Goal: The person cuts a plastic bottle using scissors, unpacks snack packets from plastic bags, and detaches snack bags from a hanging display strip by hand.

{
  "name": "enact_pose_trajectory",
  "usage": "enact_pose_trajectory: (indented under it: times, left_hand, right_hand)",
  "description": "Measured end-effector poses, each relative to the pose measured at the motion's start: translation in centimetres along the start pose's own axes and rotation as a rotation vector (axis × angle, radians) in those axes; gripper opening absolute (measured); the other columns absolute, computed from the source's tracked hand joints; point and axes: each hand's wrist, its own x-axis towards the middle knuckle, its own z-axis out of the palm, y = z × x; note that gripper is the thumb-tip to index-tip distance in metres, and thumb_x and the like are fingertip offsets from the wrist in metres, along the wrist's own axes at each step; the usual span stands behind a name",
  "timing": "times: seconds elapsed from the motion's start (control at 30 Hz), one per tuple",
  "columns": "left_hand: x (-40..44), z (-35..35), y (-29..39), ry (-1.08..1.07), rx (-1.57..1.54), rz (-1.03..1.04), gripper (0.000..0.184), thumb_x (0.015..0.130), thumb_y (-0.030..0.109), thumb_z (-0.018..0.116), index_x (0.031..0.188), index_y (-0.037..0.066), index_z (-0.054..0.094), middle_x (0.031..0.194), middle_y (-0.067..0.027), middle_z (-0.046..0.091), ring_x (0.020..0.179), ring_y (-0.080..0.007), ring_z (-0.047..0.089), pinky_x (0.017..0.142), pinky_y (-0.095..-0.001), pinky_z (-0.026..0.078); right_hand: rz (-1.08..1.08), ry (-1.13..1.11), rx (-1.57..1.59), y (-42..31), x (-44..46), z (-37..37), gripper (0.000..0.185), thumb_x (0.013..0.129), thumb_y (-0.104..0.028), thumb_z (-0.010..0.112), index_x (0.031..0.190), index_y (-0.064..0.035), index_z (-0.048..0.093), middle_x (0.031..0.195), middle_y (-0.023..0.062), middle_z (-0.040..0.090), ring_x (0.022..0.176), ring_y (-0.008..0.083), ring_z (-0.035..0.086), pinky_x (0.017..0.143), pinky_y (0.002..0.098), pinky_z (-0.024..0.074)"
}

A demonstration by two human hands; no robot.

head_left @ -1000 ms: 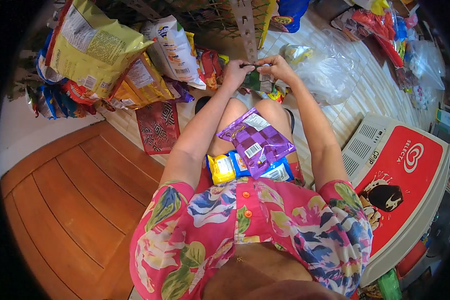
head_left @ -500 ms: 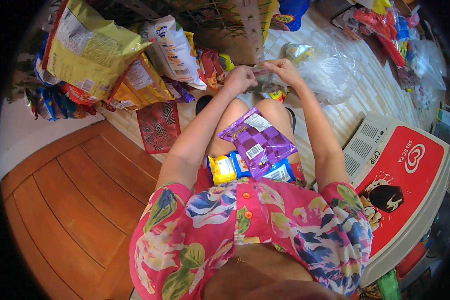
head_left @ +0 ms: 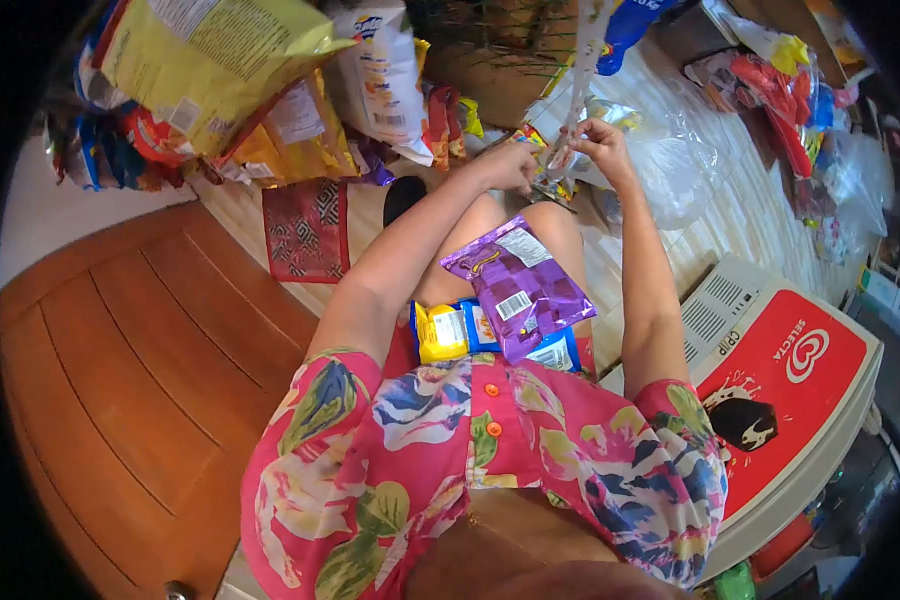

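In front of my knees, my right hand (head_left: 602,150) pinches the lower part of a pale, see-through plastic strip (head_left: 582,80) that hangs from above. Close to its left, my left hand (head_left: 512,167) is curled with its fingers bent; what they grip, if anything, I cannot make out. A small dark, shiny item (head_left: 554,196) shows just beneath the hands, its kind unclear. Across my lap lies a purple snack pack (head_left: 520,285), partly covering a blue and yellow snack pack (head_left: 445,332). Neither hand touches these packs.
Large snack bags hang at upper left, among them a yellow bag (head_left: 220,70) and a white bag (head_left: 380,80). Clear plastic bags (head_left: 670,170) lie on the floor beyond my right hand. A red-topped freezer (head_left: 790,390) stands at right, a wooden door (head_left: 160,380) at left.
My hands have moved apart, the right one slightly right and the left one lower. The hanging strip has swung right and now slants. The packs on my lap stay put.
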Motion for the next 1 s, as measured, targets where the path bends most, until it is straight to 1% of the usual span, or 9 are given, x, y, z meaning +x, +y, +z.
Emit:
enact_pose_trajectory:
  times: [0.13, 0.27, 0.4, 0.5, 0.6, 0.7, 0.8, 0.83, 1.0]
  left_hand:
    - [0.8, 0.5, 0.3, -0.128, -0.07, 0.202, 0.018, 0.062, 0.013, 0.075, 0.072, 0.005, 0.062, 0.136, -0.0214, 0.039, 0.116, -0.0324, 0.048, 0.092, -0.0359, 0.041]
    - [1.6, 1.0, 0.4, -0.211, -0.042, 0.091, 0.017, 0.063, 0.011, 0.074, 0.07, 0.004, 0.06, 0.137, -0.0201, 0.037, 0.115, -0.0297, 0.05, 0.091, -0.0353, 0.042]
    - [1.6, 1.0, 0.6, -0.189, 0.044, 0.155, 0.019, 0.063, 0.011, 0.075, 0.069, 0.004, 0.058, 0.14, -0.0181, 0.034, 0.103, -0.0295, 0.056, 0.079, -0.0381, 0.045]
    - [1.8, 1.6, -0.1, -0.106, 0.022, 0.195, 0.019, 0.062, 0.01, 0.074, 0.07, 0.004, 0.058, 0.133, -0.0172, 0.043, 0.092, -0.0281, 0.058, 0.074, -0.0385, 0.045]
    - [2.6, 2.2, -0.9, -0.093, 0.05, 0.241, 0.023, 0.06, 0.016, 0.077, 0.076, 0.008, 0.061, 0.097, -0.0097, 0.061, 0.082, -0.0266, 0.06, 0.068, -0.0388, 0.046]
    - [1.5, 1.6, -0.6, -0.033, 0.007, 0.189, 0.016, 0.065, 0.013, 0.07, 0.074, 0.005, 0.06, 0.098, -0.0146, 0.059, 0.079, -0.0259, 0.06, 0.069, -0.0364, 0.046]
    - [0.2, 0.4, 0.8, 0.19, -0.004, -0.088, 0.016, 0.068, 0.016, 0.068, 0.079, 0.006, 0.062, 0.084, -0.0136, 0.062, 0.077, -0.0264, 0.06, 0.067, -0.0372, 0.045]
    - [0.1, 0.3, 0.5, 0.286, -0.006, -0.028, 0.017, 0.071, 0.015, 0.065, 0.086, 0.008, 0.064, 0.076, -0.0126, 0.063, 0.078, -0.027, 0.061, 0.069, -0.0383, 0.046]
    - [-1.0, -0.5, 1.7, 0.531, -0.073, -0.047, 0.02, 0.076, 0.013, 0.061, 0.096, 0.009, 0.066, 0.085, -0.0137, 0.065, 0.082, -0.0268, 0.062, 0.073, -0.0368, 0.047]
  right_hand:
    - [0.105, -0.048, -0.003, -1.4, 0.5, 1.0, 0.015, 0.074, 0.002, 0.064, 0.084, -0.0059, 0.056, 0.077, -0.0016, 0.06, 0.069, 0.006, 0.053, 0.062, 0.0202, 0.043]
    - [0.137, -0.096, -0.029, -0.6, 1.5, 0.6, 0.012, 0.078, -0.003, 0.063, 0.084, -0.0098, 0.055, 0.076, -0.005, 0.059, 0.06, 0.0021, 0.045, 0.05, 0.0186, 0.0317]
    - [0.185, -0.102, -0.076, -1.5, 1.8, 0.9, 0.011, 0.079, -0.006, 0.062, 0.086, -0.012, 0.055, 0.073, -0.0068, 0.058, 0.056, 0.0012, 0.041, 0.047, 0.0184, 0.0265]
    - [0.195, -0.107, -0.079, -1.8, 1.9, 0.9, 0.011, 0.079, -0.007, 0.062, 0.086, -0.012, 0.055, 0.073, -0.0069, 0.058, 0.056, 0.0013, 0.041, 0.047, 0.0185, 0.0268]
    - [0.194, -0.046, -0.082, -1.7, 1.8, 1.2, 0.012, 0.077, -0.005, 0.065, 0.082, -0.0103, 0.055, 0.073, -0.0057, 0.058, 0.055, 0.0015, 0.039, 0.047, 0.0188, 0.0266]
    - [-0.062, 0.073, -0.127, 0.8, 1.9, 0.9, 0.012, 0.074, -0.001, 0.067, 0.08, -0.0063, 0.058, 0.076, -0.0019, 0.061, 0.059, 0.0038, 0.047, 0.051, 0.0194, 0.0353]
    - [-0.16, 0.271, -0.049, 0.4, 0.9, 2.2, 0.013, 0.073, 0.004, 0.067, 0.082, -0.0024, 0.062, 0.08, 0.0017, 0.063, 0.067, 0.0075, 0.055, 0.06, 0.0208, 0.0438]
    - [-0.17, 0.326, -0.061, 0.7, 0.6, 2.2, 0.012, 0.074, 0.004, 0.067, 0.085, -0.0007, 0.065, 0.082, 0.0036, 0.065, 0.075, 0.0099, 0.059, 0.067, 0.0224, 0.0467]
    - [-0.179, 0.408, -0.227, 0.9, -0.7, 3.3, 0.011, 0.077, -0.004, 0.067, 0.088, -0.0005, 0.066, 0.079, 0.0035, 0.066, 0.073, 0.0091, 0.058, 0.067, 0.0229, 0.0462]
